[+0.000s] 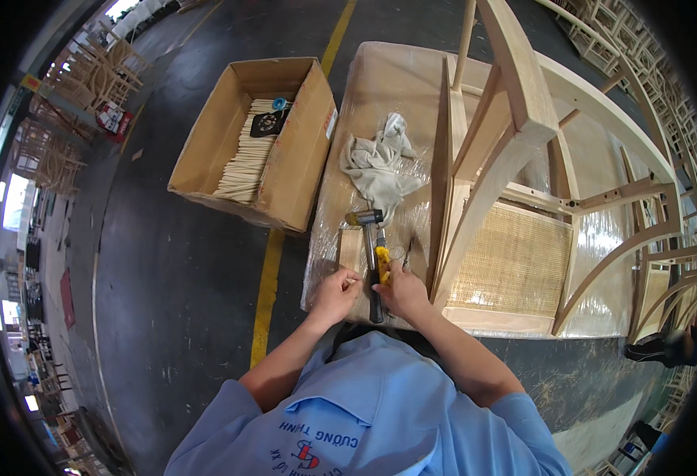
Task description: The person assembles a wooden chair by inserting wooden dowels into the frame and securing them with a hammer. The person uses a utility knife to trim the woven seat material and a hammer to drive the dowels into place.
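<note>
Yellow-handled tool [382,264] gripped in right hand [402,292] fingers, left hand [334,295] fingers pinching small wooden piece [352,279], hammer [370,254] between

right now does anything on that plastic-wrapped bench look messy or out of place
A crumpled grey-white rag lies loosely bunched on the plastic-wrapped bench, just beyond the steel-headed hammer. The pale wooden chair frame lies tipped on its side. Nothing looks spilled or broken.
</note>
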{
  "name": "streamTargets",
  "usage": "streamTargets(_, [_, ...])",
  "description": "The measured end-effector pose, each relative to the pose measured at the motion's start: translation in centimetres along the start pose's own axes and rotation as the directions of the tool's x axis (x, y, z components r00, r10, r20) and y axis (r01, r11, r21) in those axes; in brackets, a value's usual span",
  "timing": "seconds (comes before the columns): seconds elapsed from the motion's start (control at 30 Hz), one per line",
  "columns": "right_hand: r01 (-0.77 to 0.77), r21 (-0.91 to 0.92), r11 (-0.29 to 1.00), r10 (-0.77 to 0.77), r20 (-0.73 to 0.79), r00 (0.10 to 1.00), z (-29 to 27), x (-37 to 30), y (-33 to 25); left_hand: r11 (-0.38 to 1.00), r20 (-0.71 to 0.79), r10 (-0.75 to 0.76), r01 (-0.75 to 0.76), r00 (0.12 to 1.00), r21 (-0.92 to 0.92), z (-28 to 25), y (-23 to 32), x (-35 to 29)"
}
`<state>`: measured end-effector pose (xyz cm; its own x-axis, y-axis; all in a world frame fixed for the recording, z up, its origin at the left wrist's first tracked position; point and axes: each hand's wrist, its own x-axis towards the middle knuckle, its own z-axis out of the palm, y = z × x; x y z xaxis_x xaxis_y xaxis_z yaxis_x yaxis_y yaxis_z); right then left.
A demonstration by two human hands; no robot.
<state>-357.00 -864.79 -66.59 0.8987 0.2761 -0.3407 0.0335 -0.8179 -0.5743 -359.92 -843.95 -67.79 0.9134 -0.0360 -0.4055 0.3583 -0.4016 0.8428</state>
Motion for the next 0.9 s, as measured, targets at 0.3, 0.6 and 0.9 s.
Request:
streamTargets(0.3, [-0.211,-0.003,0.978,0.21,0.113,0.971,0.9,3.1,-0.6,0.971,-0.116,-0.157,0.132,0.981,-0.2,-2.4,-2.6,-6.5])
streamTargets(0.6, [0.072,0.341,0.937,-0.137,0.171,0.976,-6.6,-7.6,4.9,0.945,-0.131,-0.226,0.185,0.965,-0.271,2.2,-1.4,-8.5])
streamTargets(0.9, [-0.408,0.795,0.449,0.09,0.414,0.906,-16.1,-18.1,19.0,0.925,-0.114,-0.231,0.182,0.966,-0.333,18.7,0.8,-9.3])
